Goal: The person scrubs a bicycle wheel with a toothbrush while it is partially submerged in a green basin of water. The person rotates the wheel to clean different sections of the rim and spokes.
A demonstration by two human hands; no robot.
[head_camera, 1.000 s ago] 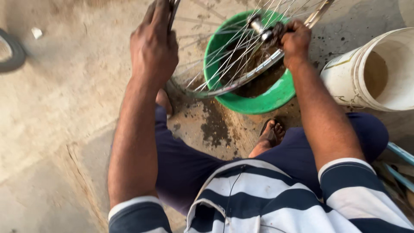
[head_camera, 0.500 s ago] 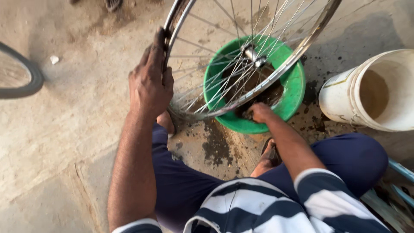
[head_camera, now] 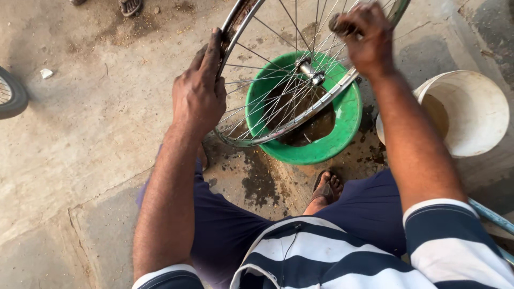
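Head view: our left hand [head_camera: 199,96] grips the spoked metal bicycle rim [head_camera: 278,126] over the green plastic basin [head_camera: 342,134]; our right hand [head_camera: 364,37] clenches a small dark object at the spokes; the work looks midway.

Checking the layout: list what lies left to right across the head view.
Black rubber tyre at the edge → left hand gripping the spoked metal wheel rim → round green plastic basin → round white plastic bucket.

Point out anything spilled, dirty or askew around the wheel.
Dark wet stains spread over the concrete beside the green basin of murky water. The wheel rim, gripped by the left hand, shows rusty grime inside.
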